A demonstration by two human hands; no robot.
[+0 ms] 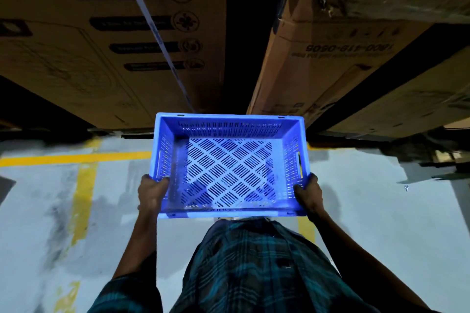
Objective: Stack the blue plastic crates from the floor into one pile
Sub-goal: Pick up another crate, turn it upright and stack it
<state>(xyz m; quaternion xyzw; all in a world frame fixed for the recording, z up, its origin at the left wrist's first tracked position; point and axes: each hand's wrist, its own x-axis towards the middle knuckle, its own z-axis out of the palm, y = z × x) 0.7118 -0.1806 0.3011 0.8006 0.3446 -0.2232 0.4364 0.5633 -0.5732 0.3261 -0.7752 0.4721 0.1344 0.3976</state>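
Note:
One blue plastic crate (230, 165) with slotted walls and a slotted floor hangs in front of me, above the grey floor, its open side up and nothing inside. My left hand (151, 194) grips its near left corner, fingers curled over the rim. My right hand (308, 193) grips the near right corner the same way. No other crate or pile is in view.
Tall cardboard cartons (109, 40) stand ahead on the left and further cartons (356, 58) on the right, with a dark gap between them. Yellow lines (84, 185) mark the grey floor (381, 223). Flattened cardboard scraps (437, 160) lie at the right.

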